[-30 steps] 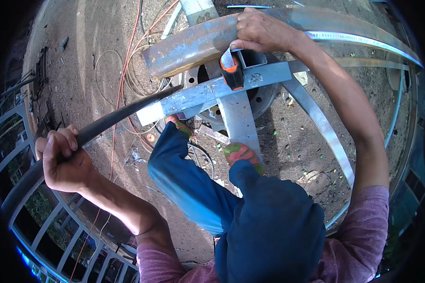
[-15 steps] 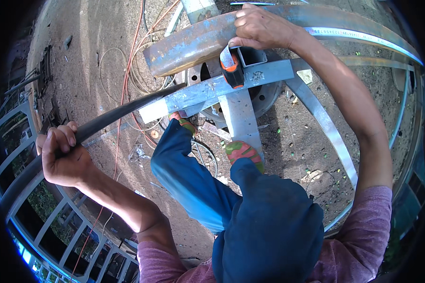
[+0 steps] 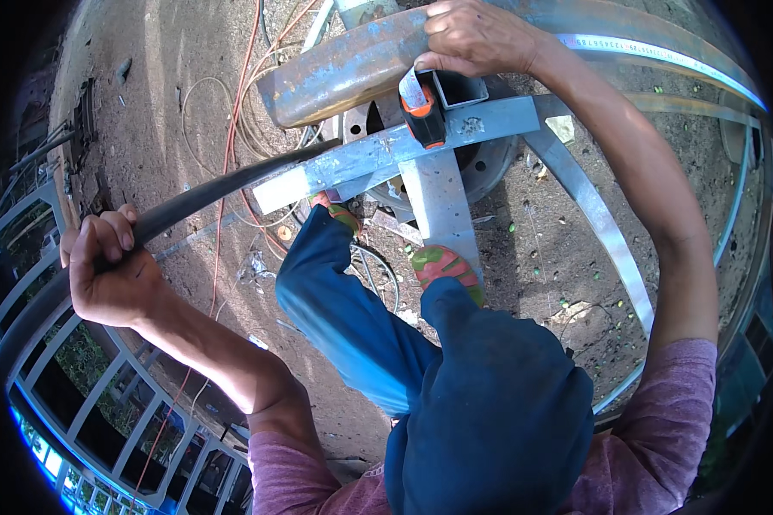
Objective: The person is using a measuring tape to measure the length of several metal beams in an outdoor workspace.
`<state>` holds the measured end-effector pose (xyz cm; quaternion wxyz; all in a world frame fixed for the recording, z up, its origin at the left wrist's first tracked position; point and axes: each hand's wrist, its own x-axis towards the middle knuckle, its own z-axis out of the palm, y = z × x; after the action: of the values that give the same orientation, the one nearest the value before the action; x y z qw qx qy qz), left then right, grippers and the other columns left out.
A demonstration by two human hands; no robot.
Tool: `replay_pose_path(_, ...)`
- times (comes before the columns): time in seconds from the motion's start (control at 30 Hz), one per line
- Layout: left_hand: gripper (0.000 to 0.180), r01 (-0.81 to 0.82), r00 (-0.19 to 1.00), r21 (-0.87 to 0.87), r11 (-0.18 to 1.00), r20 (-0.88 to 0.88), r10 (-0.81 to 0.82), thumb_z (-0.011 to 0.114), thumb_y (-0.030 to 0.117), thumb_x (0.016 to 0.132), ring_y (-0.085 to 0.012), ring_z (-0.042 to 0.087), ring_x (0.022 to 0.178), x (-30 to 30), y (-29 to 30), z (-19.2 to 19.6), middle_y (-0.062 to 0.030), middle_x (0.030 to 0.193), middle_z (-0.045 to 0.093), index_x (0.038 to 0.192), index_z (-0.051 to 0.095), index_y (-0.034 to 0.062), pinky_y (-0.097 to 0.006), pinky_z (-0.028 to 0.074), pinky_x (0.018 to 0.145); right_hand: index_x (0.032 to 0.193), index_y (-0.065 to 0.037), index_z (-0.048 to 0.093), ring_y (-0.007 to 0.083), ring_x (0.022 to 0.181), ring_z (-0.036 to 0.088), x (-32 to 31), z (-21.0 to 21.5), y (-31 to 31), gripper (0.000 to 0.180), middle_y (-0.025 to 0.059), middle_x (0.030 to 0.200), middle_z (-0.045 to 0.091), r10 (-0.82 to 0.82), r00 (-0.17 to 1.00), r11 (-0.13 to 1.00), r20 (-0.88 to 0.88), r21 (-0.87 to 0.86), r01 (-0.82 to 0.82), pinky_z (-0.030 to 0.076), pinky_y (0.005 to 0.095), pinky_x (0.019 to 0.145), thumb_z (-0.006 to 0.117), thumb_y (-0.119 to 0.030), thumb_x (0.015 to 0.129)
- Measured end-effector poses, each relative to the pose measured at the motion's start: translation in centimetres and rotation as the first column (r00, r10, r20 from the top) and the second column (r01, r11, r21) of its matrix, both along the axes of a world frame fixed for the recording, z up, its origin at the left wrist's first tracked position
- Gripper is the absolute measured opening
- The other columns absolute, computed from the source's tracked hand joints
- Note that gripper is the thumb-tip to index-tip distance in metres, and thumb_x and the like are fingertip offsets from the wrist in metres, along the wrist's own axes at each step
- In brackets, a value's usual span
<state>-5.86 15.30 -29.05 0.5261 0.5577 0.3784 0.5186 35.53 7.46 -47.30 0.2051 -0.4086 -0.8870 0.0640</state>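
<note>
My left hand [image 3: 112, 268] is wrapped round a long dark bar [image 3: 206, 196], whose far end reaches the grey square tube [image 3: 356, 161]. At the top, my right hand [image 3: 481, 39] is closed over a rusty steel beam [image 3: 343, 69], its thumb pressing the tape blade [image 3: 410, 89] near the beam's edge. Below that thumb, the orange and black tape measure [image 3: 424, 120] rests against the square tube, beside the open end of a box-section tube [image 3: 458, 88]. More tape blade [image 3: 653, 55] runs along the beam to the right of my hand.
A round metal wheel rim [image 3: 492, 172] lies under the tubes. Red and tan cables [image 3: 232, 129] trail over the dirt ground at left. A curved flat steel strip [image 3: 597, 219] arcs at right. Metal frames [image 3: 103, 412] stand at lower left. My feet [image 3: 445, 268] are close to the tubes.
The view has shifted slightly, so the beam, tubes and tape measure sit a little higher in the picture. Both hands keep their hold; the left hand appears slightly further left.
</note>
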Motion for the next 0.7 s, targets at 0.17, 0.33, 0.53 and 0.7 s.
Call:
replay_pose_path(0.17, 0.026, -0.001, 1.000, 0.004, 1.000, 0.011, 0.001, 0.055, 0.004, 0.084, -0.0175, 0.040, 0.056, -1.3, 0.5, 1.4, -0.0030, 0.057, 0.035, 0.063, 0.043, 0.0125, -0.043, 0.037, 0.073, 0.071, -0.008, 0.068, 0.0320, 0.075, 0.062, -0.2, -0.2, 0.0, 0.031, 0.0120, 0.070, 0.062, 0.063, 0.998, 0.947, -0.027, 0.316, -0.051, 0.047, 0.0441, 0.071, 0.062, -0.032, 0.090)
replay_pose_path(0.33, 0.029, -0.045, 0.995, 0.053, 0.998, 0.089, 0.040, 0.057, 0.005, 0.081, -0.0186, 0.037, 0.058, -5.6, 2.0, 6.5, -0.0036, 0.058, 0.032, 0.057, 0.041, 0.0116, -0.042, 0.033, 0.073, 0.066, -0.007, 0.067, 0.0325, 0.071, 0.062, -0.5, 0.3, 0.1, 0.035, 0.0130, 0.066, 0.061, 0.018, 0.997, 1.000, -0.081, 0.011, -0.017, 0.049, 0.0422, 0.069, 0.063, -0.033, 0.089)
replay_pose_path(0.53, 0.028, -0.063, 0.985, 0.134, 0.989, 0.167, 0.041, 0.053, 0.005, 0.078, -0.0179, 0.034, 0.050, -10.8, 4.2, 13.3, -0.0038, 0.053, 0.032, 0.059, 0.036, 0.0151, -0.042, 0.032, 0.067, 0.062, -0.007, 0.065, 0.0321, 0.069, 0.062, -0.3, 0.2, 0.1, 0.037, 0.0122, 0.065, 0.060, -0.008, 0.999, 0.997, 0.032, 0.077, 0.005, 0.048, 0.0462, 0.073, 0.064, -0.034, 0.088)
replay_pose_path(0.7, 0.025, -0.116, 0.970, 0.053, 0.992, 0.222, 0.101, 0.054, 0.006, 0.077, -0.0187, 0.032, 0.048, -13.4, 8.8, 12.4, -0.0034, 0.054, 0.028, 0.061, 0.036, 0.0136, -0.044, 0.033, 0.066, 0.062, -0.008, 0.064, 0.0310, 0.069, 0.062, -0.2, 0.2, 0.1, 0.036, 0.0113, 0.065, 0.060, -0.013, 0.999, 0.999, 0.035, 0.050, 0.011, 0.047, 0.0471, 0.073, 0.064, -0.033, 0.088)
